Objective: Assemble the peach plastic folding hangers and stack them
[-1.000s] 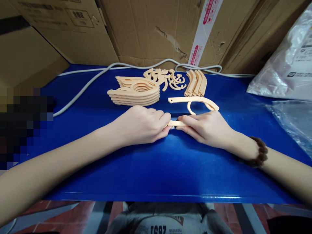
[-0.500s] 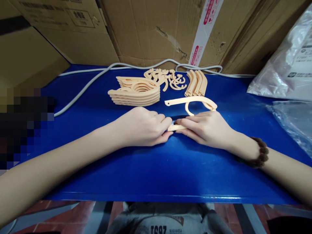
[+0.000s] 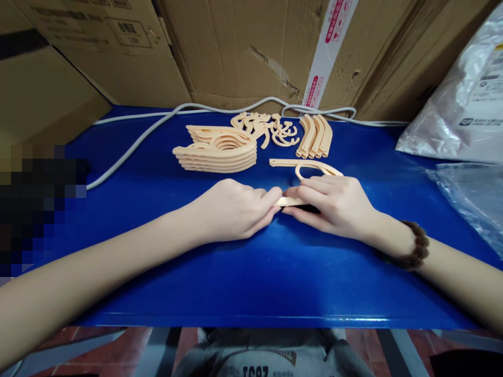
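Note:
A cream plastic folding hanger [image 3: 293,201] is between my hands over the middle of the table. My left hand [image 3: 239,209] is closed, thumb and fingers pinching the tip of its near arm. Closed around the same arm farther right is my right hand [image 3: 336,204], which wears a dark beaded band on the wrist. The hanger's other arm [image 3: 285,163] and curved hook show beyond the right-hand fingers, and the joint is hidden behind that hand. A stack of folded hangers [image 3: 218,157] lies beyond my left hand.
Loose hanger hooks [image 3: 285,133] and several hanger arms [image 3: 314,136] lie toward the back of the blue table [image 3: 243,283]. A white cable [image 3: 135,146] runs along the back, before cardboard boxes [image 3: 243,52]. Clear plastic bags [image 3: 444,120] are at the right.
My left hand has moved slightly right and now covers the near arm's tip, which showed before. The far arm has tilted and shifted, its right end now lower behind my right hand.

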The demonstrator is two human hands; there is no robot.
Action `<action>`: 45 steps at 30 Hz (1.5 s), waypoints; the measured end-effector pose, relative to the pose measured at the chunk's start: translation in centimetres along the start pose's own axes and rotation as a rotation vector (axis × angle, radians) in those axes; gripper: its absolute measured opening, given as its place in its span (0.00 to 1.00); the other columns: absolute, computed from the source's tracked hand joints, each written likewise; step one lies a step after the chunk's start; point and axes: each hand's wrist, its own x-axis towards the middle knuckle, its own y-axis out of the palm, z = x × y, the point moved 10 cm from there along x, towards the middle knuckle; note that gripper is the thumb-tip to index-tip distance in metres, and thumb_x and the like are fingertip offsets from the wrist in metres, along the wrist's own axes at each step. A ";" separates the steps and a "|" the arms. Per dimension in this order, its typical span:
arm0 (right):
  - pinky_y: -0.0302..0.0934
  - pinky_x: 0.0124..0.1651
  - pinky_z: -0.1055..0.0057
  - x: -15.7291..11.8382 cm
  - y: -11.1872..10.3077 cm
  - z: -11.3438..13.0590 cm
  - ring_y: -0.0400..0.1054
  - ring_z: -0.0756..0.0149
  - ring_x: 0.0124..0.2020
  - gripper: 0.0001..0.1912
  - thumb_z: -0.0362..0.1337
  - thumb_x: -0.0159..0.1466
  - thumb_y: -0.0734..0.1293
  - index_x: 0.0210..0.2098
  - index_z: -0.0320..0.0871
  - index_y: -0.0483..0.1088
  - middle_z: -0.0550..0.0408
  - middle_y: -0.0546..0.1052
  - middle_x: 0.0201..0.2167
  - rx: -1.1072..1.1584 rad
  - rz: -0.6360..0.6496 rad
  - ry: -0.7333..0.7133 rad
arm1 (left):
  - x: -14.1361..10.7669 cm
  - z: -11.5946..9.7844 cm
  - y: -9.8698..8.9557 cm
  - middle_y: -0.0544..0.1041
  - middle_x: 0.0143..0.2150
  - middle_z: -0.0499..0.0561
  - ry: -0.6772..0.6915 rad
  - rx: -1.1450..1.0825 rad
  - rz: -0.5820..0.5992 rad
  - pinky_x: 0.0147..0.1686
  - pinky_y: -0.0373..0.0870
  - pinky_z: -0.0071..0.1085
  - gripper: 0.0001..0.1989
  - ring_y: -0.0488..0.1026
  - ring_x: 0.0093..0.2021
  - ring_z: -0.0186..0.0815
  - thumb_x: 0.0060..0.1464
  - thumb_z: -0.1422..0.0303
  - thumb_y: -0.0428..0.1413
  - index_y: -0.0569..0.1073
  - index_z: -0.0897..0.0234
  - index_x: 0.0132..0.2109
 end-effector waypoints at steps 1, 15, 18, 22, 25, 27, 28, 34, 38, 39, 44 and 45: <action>0.58 0.35 0.70 0.0 -0.4 -0.2 0.68 0.66 0.31 0.15 0.45 0.70 0.60 0.40 0.41 0.73 0.53 0.78 0.31 0.007 -0.031 0.018 | 0.0 0.1 -0.1 0.73 0.23 0.47 -0.011 0.005 0.000 0.18 0.46 0.29 0.10 0.73 0.21 0.35 0.66 0.68 0.44 0.65 0.65 0.36; 0.63 0.48 0.59 -1.2 -2.4 -6.2 0.69 0.57 0.46 0.15 0.41 0.70 0.60 0.31 0.45 0.74 0.47 0.76 0.45 0.177 -0.304 0.449 | 0.1 0.2 -1.0 0.70 0.22 0.48 -0.019 0.222 -0.048 0.19 0.46 0.32 0.09 0.69 0.20 0.35 0.63 0.70 0.46 0.67 0.64 0.34; 0.61 0.47 0.60 -1.0 -2.1 -6.0 0.70 0.58 0.45 0.16 0.41 0.70 0.60 0.32 0.43 0.75 0.48 0.78 0.44 0.159 -0.256 0.435 | 0.0 0.1 -1.1 0.70 0.23 0.47 -0.008 0.213 -0.055 0.19 0.47 0.33 0.08 0.69 0.20 0.37 0.62 0.70 0.48 0.67 0.64 0.34; 0.58 0.42 0.60 -0.7 -1.5 -5.6 0.69 0.59 0.40 0.17 0.41 0.70 0.59 0.31 0.44 0.76 0.50 0.80 0.41 0.076 -0.177 0.405 | 0.1 -0.2 -1.2 0.70 0.23 0.47 0.023 0.214 -0.072 0.19 0.50 0.33 0.09 0.69 0.20 0.36 0.62 0.70 0.48 0.67 0.64 0.33; 0.57 0.41 0.61 -0.7 -1.4 -5.4 0.70 0.59 0.40 0.17 0.41 0.70 0.59 0.32 0.44 0.76 0.50 0.80 0.41 0.054 -0.163 0.386 | 0.1 -0.5 -1.3 0.71 0.23 0.48 0.051 0.205 -0.089 0.20 0.53 0.32 0.10 0.70 0.22 0.36 0.62 0.68 0.48 0.67 0.63 0.32; 0.56 0.40 0.62 -0.7 -1.5 -5.4 0.70 0.60 0.39 0.17 0.41 0.70 0.59 0.32 0.44 0.76 0.50 0.80 0.41 0.046 -0.170 0.380 | 0.0 -0.6 -1.3 0.70 0.23 0.47 0.069 0.174 -0.086 0.21 0.55 0.32 0.09 0.70 0.23 0.36 0.61 0.68 0.48 0.67 0.62 0.32; 0.56 0.40 0.62 -0.8 -1.5 -5.4 0.70 0.61 0.38 0.17 0.41 0.70 0.59 0.32 0.43 0.76 0.50 0.80 0.41 0.042 -0.174 0.382 | 0.0 -0.7 -1.1 0.70 0.23 0.47 0.083 0.147 -0.075 0.21 0.55 0.32 0.08 0.70 0.24 0.36 0.60 0.68 0.49 0.67 0.62 0.32; 0.56 0.40 0.63 -1.0 -1.5 -5.9 0.69 0.61 0.38 0.15 0.42 0.70 0.61 0.34 0.44 0.76 0.51 0.78 0.40 -0.007 -0.205 0.411 | -0.2 -1.7 -0.4 0.71 0.28 0.51 0.203 -0.051 0.035 0.23 0.60 0.34 0.04 0.69 0.28 0.40 0.53 0.71 0.50 0.68 0.64 0.36; 0.54 0.40 0.63 -1.1 -1.2 -6.0 0.70 0.60 0.41 0.13 0.40 0.69 0.61 0.38 0.44 0.77 0.51 0.77 0.40 -0.040 -0.183 0.428 | -0.2 -2.1 0.0 0.72 0.35 0.55 0.242 -0.108 0.093 0.28 0.65 0.36 0.08 0.69 0.34 0.44 0.53 0.72 0.51 0.71 0.66 0.41; 0.54 0.41 0.62 -1.1 -1.1 -6.1 0.70 0.60 0.41 0.12 0.39 0.69 0.61 0.40 0.45 0.77 0.51 0.77 0.40 -0.045 -0.172 0.433 | -0.2 -2.1 0.0 0.72 0.37 0.56 0.248 -0.114 0.089 0.30 0.66 0.37 0.09 0.69 0.35 0.44 0.54 0.72 0.51 0.71 0.67 0.43; 0.54 0.43 0.61 -1.3 -0.8 -6.6 0.71 0.59 0.42 0.13 0.36 0.68 0.60 0.43 0.46 0.76 0.51 0.76 0.41 -0.061 -0.142 0.462 | -0.1 -1.6 -1.2 0.76 0.44 0.60 0.232 -0.035 -0.114 0.36 0.70 0.38 0.15 0.72 0.39 0.45 0.60 0.79 0.46 0.71 0.71 0.52; 0.54 0.43 0.61 -1.3 -0.8 -6.6 0.71 0.59 0.41 0.13 0.34 0.68 0.60 0.43 0.46 0.76 0.51 0.76 0.41 -0.061 -0.139 0.465 | -0.1 -1.5 -1.5 0.76 0.45 0.60 0.230 -0.007 -0.164 0.38 0.70 0.38 0.15 0.72 0.42 0.45 0.62 0.79 0.45 0.71 0.71 0.52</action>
